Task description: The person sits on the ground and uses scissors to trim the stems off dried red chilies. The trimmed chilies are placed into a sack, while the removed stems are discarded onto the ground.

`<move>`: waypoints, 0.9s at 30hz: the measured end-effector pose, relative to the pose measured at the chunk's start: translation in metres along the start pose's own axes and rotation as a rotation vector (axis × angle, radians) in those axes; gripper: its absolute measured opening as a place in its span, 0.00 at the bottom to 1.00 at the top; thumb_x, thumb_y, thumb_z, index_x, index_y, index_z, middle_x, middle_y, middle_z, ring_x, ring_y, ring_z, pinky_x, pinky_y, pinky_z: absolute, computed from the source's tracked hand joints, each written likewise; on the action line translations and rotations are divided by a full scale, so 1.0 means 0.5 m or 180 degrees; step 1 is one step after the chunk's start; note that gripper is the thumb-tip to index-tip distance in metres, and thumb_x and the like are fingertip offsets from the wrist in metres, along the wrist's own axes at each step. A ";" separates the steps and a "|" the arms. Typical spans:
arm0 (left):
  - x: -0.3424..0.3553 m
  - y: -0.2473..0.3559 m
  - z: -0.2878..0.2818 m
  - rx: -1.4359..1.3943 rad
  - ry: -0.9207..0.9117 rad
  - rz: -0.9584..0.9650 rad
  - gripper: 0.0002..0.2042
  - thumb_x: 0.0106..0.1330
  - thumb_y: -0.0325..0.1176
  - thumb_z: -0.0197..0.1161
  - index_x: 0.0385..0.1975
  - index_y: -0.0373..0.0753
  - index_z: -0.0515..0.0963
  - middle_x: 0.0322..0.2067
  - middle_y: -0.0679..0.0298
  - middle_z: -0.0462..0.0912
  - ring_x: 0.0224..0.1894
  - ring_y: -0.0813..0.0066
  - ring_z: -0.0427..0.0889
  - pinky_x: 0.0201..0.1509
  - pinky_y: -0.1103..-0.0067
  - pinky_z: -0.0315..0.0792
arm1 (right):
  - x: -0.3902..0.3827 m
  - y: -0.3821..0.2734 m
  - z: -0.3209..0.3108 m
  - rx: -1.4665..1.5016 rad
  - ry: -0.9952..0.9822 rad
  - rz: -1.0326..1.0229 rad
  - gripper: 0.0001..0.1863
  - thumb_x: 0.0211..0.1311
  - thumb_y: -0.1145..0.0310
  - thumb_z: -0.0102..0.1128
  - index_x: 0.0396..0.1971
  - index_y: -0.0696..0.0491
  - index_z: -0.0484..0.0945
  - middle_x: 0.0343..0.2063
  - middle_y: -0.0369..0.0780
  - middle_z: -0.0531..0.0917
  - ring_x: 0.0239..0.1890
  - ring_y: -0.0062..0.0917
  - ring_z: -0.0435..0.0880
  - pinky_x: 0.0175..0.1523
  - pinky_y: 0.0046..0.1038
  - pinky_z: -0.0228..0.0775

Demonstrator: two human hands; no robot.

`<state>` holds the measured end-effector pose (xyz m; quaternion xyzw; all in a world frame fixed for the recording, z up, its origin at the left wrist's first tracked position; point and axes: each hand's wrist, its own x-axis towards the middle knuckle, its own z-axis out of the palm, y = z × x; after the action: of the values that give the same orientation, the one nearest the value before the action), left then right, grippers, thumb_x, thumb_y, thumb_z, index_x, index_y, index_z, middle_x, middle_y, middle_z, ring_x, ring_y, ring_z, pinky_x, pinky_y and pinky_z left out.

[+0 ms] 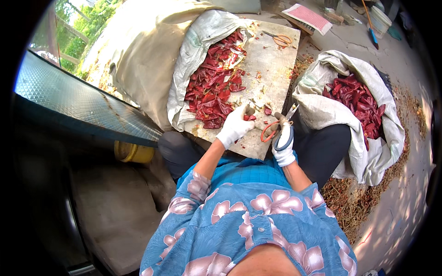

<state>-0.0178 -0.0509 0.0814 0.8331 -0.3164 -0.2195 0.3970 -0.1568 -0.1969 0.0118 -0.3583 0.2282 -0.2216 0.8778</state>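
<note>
My left hand [235, 124], in a white glove with soiled fingertips, pinches a dried red chilli [250, 117] over a worn board [271, 69]. My right hand [283, 142], gloved alike, grips scissors [270, 131] with orange-red on the handle, their blades pointing up and to the right. A heap of dried red chillies [207, 92] spills from an open white woven sack [179, 96] onto the board's left side, just beyond my left hand. A second pair of scissors [281, 40] lies at the board's far end, and a loose red piece [268, 110] lies between my hands.
Another rolled-down sack [389, 115] of red chillies stands at my right, with plant debris [350, 204] around it. A large beige sack [140, 60], metal sheeting [78, 96] and a yellow bucket [133, 151] are at my left. A pink sheet [306, 16] and white bucket [380, 23] lie farther back.
</note>
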 end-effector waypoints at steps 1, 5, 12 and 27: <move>0.024 -0.001 0.016 0.0219 0.0089 0.0211 0.23 0.62 0.31 0.63 0.60 0.36 0.78 0.46 0.53 0.86 0.48 0.65 0.87 0.56 0.72 0.79 | -0.004 -0.001 0.015 -0.0102 0.0089 -0.0008 0.27 0.86 0.53 0.43 0.64 0.63 0.72 0.25 0.33 0.76 0.28 0.19 0.76 0.35 0.25 0.73; 0.113 -0.002 0.095 0.1793 -0.0035 0.0609 0.18 0.65 0.35 0.63 0.56 0.47 0.82 0.45 0.53 0.86 0.51 0.52 0.87 0.52 0.62 0.82 | 0.032 -0.002 -0.019 0.0083 0.0028 -0.0185 0.27 0.84 0.55 0.44 0.66 0.63 0.69 0.25 0.32 0.72 0.28 0.21 0.75 0.33 0.29 0.72; 0.085 -0.077 0.135 0.1516 0.0340 0.0108 0.11 0.62 0.35 0.67 0.44 0.44 0.84 0.47 0.52 0.83 0.46 0.48 0.87 0.49 0.58 0.82 | 0.014 -0.002 -0.009 -0.0361 -0.0119 -0.0222 0.28 0.84 0.54 0.44 0.67 0.63 0.67 0.25 0.33 0.68 0.23 0.20 0.70 0.29 0.28 0.69; -0.171 -0.139 0.023 -0.3799 0.1139 -0.0951 0.15 0.72 0.28 0.68 0.56 0.36 0.80 0.41 0.66 0.86 0.36 0.80 0.83 0.37 0.82 0.77 | -0.059 -0.007 0.067 -0.6737 -0.1498 -0.2006 0.22 0.60 0.50 0.68 0.51 0.45 0.85 0.37 0.40 0.87 0.41 0.39 0.86 0.45 0.43 0.76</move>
<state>-0.0603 0.0367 0.0288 0.5277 0.0509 -0.2684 0.8043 -0.1623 -0.1653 0.0426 -0.9963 0.0296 -0.0553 0.0588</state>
